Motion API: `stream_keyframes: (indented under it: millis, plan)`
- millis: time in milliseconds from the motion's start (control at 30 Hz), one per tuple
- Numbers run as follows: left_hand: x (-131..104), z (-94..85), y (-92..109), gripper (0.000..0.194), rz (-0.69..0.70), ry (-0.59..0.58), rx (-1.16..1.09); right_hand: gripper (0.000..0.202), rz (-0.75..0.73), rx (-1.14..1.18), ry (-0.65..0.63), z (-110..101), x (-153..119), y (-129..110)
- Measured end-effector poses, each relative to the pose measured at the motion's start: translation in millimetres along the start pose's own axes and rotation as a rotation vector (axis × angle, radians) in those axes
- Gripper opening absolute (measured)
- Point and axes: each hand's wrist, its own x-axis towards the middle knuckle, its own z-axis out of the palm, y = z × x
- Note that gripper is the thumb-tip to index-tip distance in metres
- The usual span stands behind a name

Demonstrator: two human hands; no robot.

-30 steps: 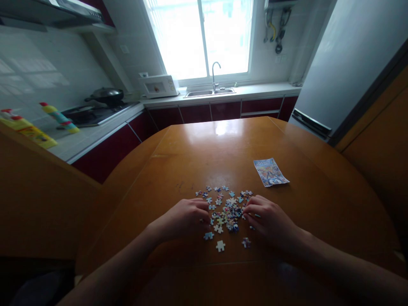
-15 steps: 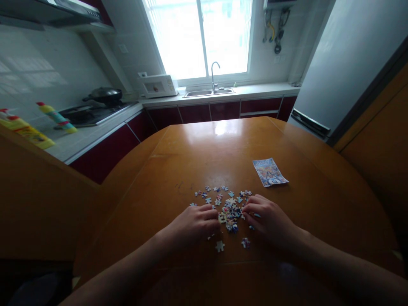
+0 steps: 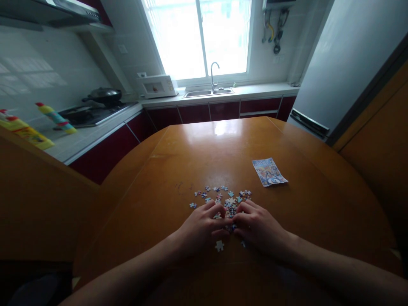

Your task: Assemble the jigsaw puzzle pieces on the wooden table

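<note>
Small puzzle pieces [image 3: 230, 205] lie in a loose pile on the wooden table [image 3: 204, 157], with several more scattered behind it. My left hand [image 3: 208, 221] is over the left side of the pile, fingers bent and apart, one finger reaching toward the other hand. Over the pile's right side is my right hand [image 3: 256, 221], its fingers drawn together; whatever they hold is too small to make out. The fingertips of both hands nearly meet. One pale piece [image 3: 219, 245] lies alone in front of my left hand.
A printed picture sheet [image 3: 269, 172] lies behind and right of the pile. Beyond the table are a counter with a sink [image 3: 208, 92], a microwave [image 3: 158, 86], a pan [image 3: 105, 96] on the stove and a fridge [image 3: 347, 55] at the right.
My left hand has moved right over the pile, and my right hand has shifted left. The hands are now closer together and cover more of the pieces.
</note>
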Motion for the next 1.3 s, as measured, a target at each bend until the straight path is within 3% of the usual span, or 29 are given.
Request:
stream_keyframes:
  millis: [167, 467, 633, 767, 1000, 1200, 1300]
  plan:
    - [0, -0.8, -2, 0.018, 0.049, -0.006, -0.003, 0.012, -0.055, -0.076, 0.035, 3, 2, 1]
    - [-1, -5.7, 4, 0.026, 0.160, -0.101, -0.110, 0.013, -0.055, -0.110, 0.029, 2, 1, -1]
    - [-2, -0.3, -2, 0.014, 0.044, 0.043, -0.052, 0.009, -0.145, -0.045, -0.045, -5, -1, -3]
    - [-1, 3.1, -3, 0.010, 0.025, 0.056, -0.017, 0.012, -0.207, -0.049, -0.088, -7, -4, -1]
    - [0, -0.9, 5, 0.015, 0.047, 0.008, 0.046, 0.016, -0.089, 0.012, -0.021, -18, -3, 3]
    - [-3, 5.9, 4, 0.009, -0.050, 0.027, -0.100, 0.017, 0.055, 0.063, 0.075, -24, -1, 15]
    - [-3, 0.4, 2, 0.008, -0.108, 0.063, -0.139, 0.017, 0.084, 0.063, 0.080, -24, -1, 19]
